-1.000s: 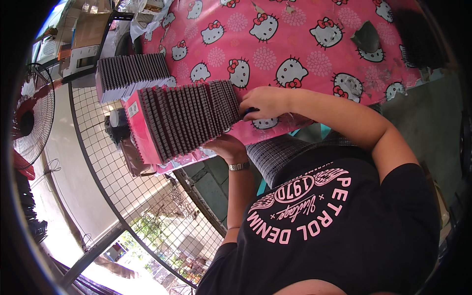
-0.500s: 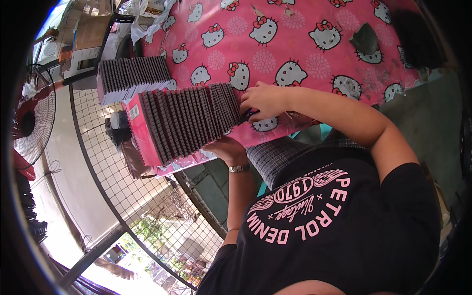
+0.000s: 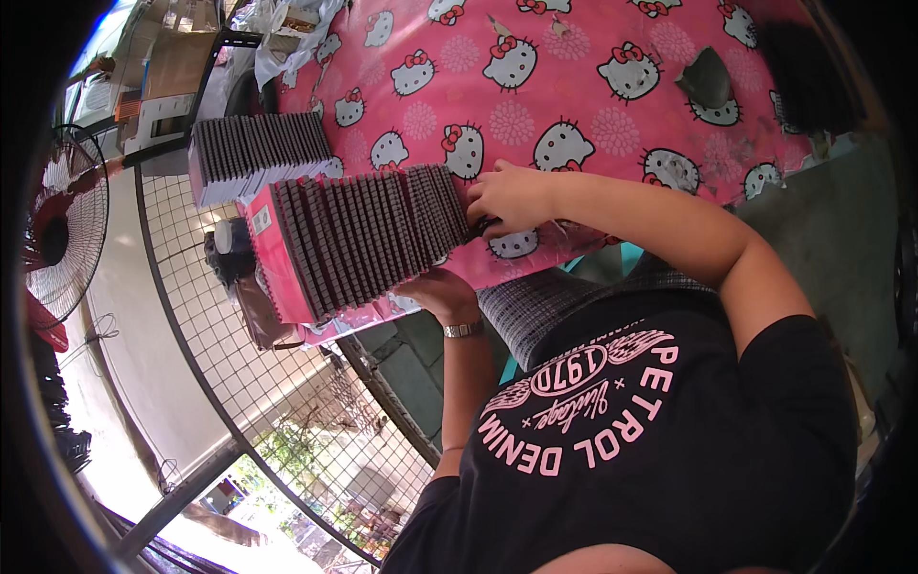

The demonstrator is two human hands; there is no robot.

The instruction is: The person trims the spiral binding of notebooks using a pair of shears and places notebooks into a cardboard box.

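Observation:
A long row of spiral-bound notebooks [image 3: 368,239], with dark coil spines facing up and a pink cover at the left end, lies at the near left part of the table. My left hand [image 3: 440,294], with a metal watch at the wrist, holds the row from its near side; its fingertips are hidden by the notebooks. At the row's right end is my right hand [image 3: 512,199], fingers curled around a small dark thing that is mostly covered. I cannot make out its kind. Behind the row stands a second row of notebooks [image 3: 260,153] with pale page edges.
A pink patterned plastic sheet [image 3: 516,122] covers the table. On it lies a dark green curved piece [image 3: 708,78], far right. A dark-lidded container [image 3: 229,235] is beside the notebooks' left end. Farther left are a wire grid [image 3: 206,277], a fan [image 3: 62,230] and boxes [image 3: 180,62].
My right fingers have drawn slightly closer around the dark thing at the row's right end, and less of it shows. My left hand and the notebooks have hardly moved.

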